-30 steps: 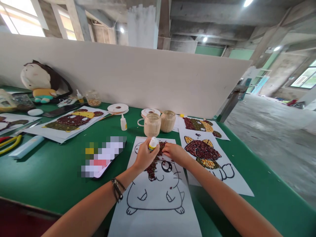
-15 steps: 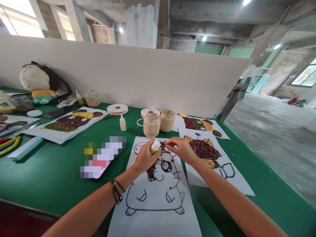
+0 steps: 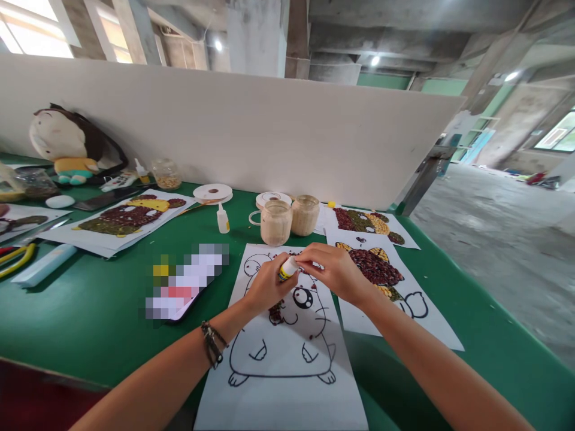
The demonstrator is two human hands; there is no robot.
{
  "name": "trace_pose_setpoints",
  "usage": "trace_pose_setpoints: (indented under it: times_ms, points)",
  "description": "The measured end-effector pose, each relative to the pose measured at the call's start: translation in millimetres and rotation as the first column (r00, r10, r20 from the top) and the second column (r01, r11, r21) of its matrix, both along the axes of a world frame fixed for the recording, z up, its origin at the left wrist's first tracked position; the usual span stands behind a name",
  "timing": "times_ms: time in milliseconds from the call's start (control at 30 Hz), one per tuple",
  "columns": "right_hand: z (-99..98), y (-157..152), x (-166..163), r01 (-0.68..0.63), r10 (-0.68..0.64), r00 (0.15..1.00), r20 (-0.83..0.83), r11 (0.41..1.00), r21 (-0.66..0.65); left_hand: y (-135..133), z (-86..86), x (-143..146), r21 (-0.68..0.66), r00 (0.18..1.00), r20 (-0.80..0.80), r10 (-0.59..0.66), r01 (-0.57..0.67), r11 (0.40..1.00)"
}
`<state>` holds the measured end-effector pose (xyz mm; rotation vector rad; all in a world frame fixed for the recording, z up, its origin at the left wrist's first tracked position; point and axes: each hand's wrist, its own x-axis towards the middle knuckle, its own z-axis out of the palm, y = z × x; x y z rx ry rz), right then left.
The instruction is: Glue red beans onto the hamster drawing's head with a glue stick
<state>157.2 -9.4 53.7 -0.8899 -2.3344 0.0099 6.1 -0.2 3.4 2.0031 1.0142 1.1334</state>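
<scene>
My left hand (image 3: 268, 281) is wrapped around a small white glue bottle (image 3: 287, 269) with a yellow label, its top tilted to the right. The fingertips of my right hand (image 3: 330, 266) are pinched together at the bottle's white top; whatever lies between them is too small to make out. Both hands are over a paper with a cartoon hamster outline (image 3: 283, 353). Dark red and greenish beans (image 3: 275, 312) fill a strip on the face, and more beans near its top are partly hidden by my hands.
Beyond the paper stand two beige glass jars (image 3: 275, 222), another glue bottle (image 3: 223, 219) and ribbon rolls (image 3: 212, 192). A phone (image 3: 186, 284) lies left. Bean pictures lie right (image 3: 377, 269) and left (image 3: 130, 215), near yellow-handled scissors (image 3: 20, 260). A white partition (image 3: 251, 131) backs the green table.
My left hand has tipped the glue bottle rightward. My right hand's pinched fingers, earlier apart from the bottle over the beans, now meet its top.
</scene>
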Motion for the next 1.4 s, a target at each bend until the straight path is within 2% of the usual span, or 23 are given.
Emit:
trace_pose_setpoints:
  times_ms: [200,367,533,700,900,1133,1267,1400]
  points:
    - [1.3,0,2,0.056,-0.055,0.997,0.052,0.998,-0.011,1,-1.4,0,-0.002,0.999,-0.036,0.004,-0.004,1.0]
    - [0.8,-1,1,0.019,-0.026,0.988,0.153,0.999,0.046,2,-3.3,1,0.019,0.997,-0.074,0.03,-0.029,0.999]
    - [-0.3,-3,0,0.038,-0.062,0.972,0.225,0.993,0.108,3,-3.4,2,0.027,0.99,-0.126,0.063,-0.06,0.998]
    - [1.4,-4,-2,0.029,-0.053,0.967,0.249,0.995,0.1,3,-4.1,-1,0.034,0.977,-0.205,0.066,-0.061,0.998]
    - [7.8,-6,-2,-0.01,0.013,0.984,0.179,1.0,-0.017,3,-4.3,-4,0.04,0.963,-0.264,0.049,-0.039,0.998]
    - [9.6,-3,2,-0.092,0.096,0.995,0.013,0.978,-0.19,1,-0.4,-2,0.016,0.975,-0.224,0.011,-0.007,1.0]
    - [14.4,-3,4,-0.123,0.094,0.99,-0.101,0.933,-0.337,0,3.6,-1,-0.011,0.977,-0.21,0.032,-0.035,0.999]
    - [18.3,-5,6,-0.156,0.035,0.967,-0.251,0.864,-0.479,1,5.4,-2,-0.01,0.975,-0.219,0.035,-0.038,0.999]
